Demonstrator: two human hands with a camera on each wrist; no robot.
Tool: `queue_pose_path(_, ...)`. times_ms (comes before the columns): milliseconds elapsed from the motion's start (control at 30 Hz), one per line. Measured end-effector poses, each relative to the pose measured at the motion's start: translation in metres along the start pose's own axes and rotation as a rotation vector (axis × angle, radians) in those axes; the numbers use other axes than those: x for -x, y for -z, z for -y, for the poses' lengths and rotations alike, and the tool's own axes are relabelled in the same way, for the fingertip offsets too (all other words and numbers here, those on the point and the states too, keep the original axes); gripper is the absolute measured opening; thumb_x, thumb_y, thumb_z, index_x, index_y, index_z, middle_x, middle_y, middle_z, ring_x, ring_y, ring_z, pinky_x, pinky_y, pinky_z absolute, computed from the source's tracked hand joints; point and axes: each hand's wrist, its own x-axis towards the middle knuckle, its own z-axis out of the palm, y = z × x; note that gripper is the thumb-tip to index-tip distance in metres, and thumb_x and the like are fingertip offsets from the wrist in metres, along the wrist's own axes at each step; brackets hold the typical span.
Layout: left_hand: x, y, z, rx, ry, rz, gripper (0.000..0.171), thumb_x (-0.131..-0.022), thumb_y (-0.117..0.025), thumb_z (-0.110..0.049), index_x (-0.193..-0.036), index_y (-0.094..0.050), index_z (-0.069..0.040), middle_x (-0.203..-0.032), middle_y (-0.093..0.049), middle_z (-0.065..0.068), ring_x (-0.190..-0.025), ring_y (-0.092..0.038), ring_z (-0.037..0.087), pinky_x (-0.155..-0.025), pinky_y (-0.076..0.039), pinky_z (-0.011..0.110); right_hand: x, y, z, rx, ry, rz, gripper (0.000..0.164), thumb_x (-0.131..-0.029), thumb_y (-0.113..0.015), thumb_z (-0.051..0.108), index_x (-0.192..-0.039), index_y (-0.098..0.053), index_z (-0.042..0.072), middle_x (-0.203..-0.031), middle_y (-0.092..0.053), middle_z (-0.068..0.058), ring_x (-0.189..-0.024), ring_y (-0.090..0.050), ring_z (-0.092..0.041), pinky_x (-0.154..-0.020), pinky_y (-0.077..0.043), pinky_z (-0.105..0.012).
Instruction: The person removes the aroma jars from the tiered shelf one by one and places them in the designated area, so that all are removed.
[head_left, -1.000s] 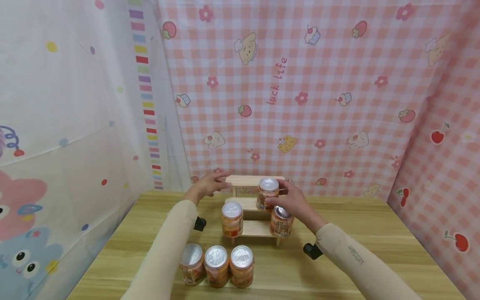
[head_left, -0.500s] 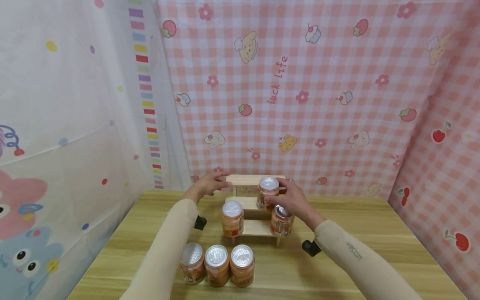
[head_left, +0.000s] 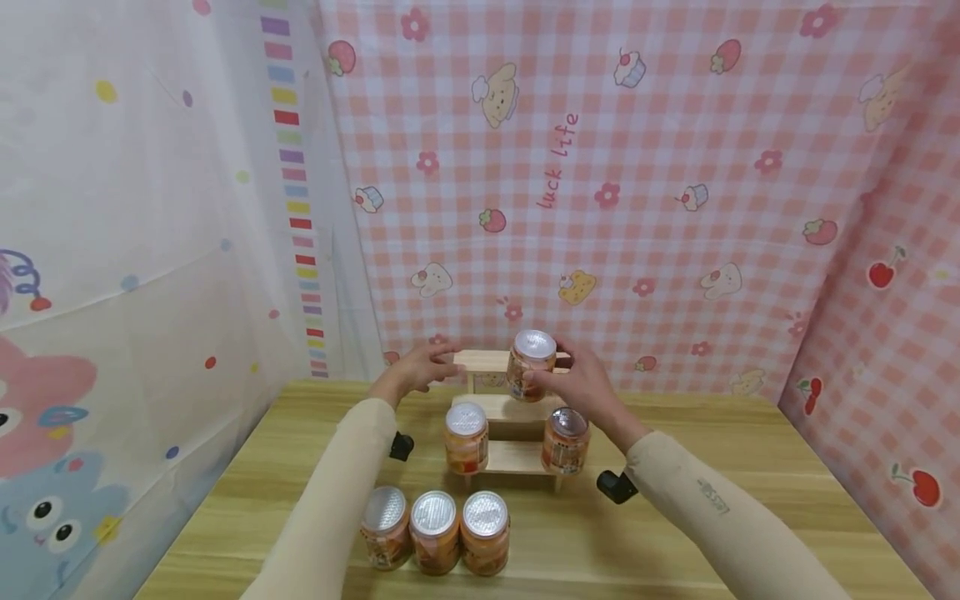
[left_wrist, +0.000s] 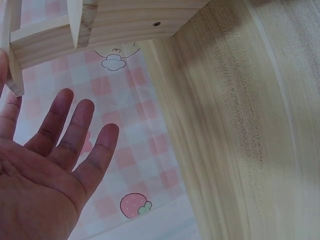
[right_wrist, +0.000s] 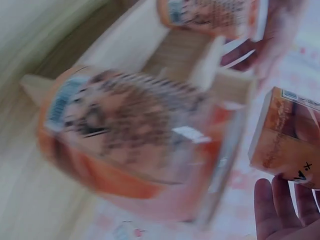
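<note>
My right hand point(head_left: 585, 385) grips a jar point(head_left: 531, 367) with a silver lid and orange label, holding it above the middle step of a small wooden tiered stand point(head_left: 480, 361). In the right wrist view this jar point(right_wrist: 287, 140) is at the right, fingers against its side. My left hand point(head_left: 420, 368) is at the left end of the stand's top shelf, thumb and index finger on either side of the plank's end point(left_wrist: 15, 75), other fingers spread. Two matching jars stand on the bottom step, a left jar point(head_left: 467, 437) and a right jar point(head_left: 566, 442).
Three more silver-lidded jars point(head_left: 433, 533) stand in a row on the wooden table point(head_left: 675, 517), in front of the stand and beside the left sleeve. A pink checked cloth point(head_left: 637, 242) hangs behind, and a white patterned cloth point(head_left: 187, 250) hangs at the left.
My right hand has lifted the jar from the middle step, up and slightly left, toward the top shelf's height. My left hand stays at the shelf's end.
</note>
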Motion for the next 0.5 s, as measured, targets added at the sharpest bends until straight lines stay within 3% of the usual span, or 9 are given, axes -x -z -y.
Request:
queue_pose_path(233,0.001,-0.001,0.001,-0.001,-0.005,0.011,0.058,-0.101,-0.060,-0.031,-0.153,-0.040,-0.014,-0.142,-0.050,0.020,-0.127,-0.050,0.040,-0.096,-0.046,0.055,0.019,0.007,0.031,-0.036,0.045,-0.006,0.067,-0.081,-0.082,0.032,-0.141,-0.055,0.017,-0.123,-0.064,-0.008,-0.114,-0.060,-0.028,-0.089,-0.052,-0.048)
queue_pose_path(500,-0.003,-0.001,0.001,-0.016,-0.010,0.011,0.058,-0.100,-0.062,-0.032,-0.152,-0.042,-0.017,-0.140,-0.052,0.017,-0.125,-0.051,0.038,-0.098,-0.046,0.054,0.064,0.020,0.034,-0.083,0.089,0.050,0.062,-0.083,-0.080,0.021,-0.137,-0.054,0.009,-0.122,-0.062,-0.012,-0.113,-0.058,-0.029,-0.084,-0.054,-0.039)
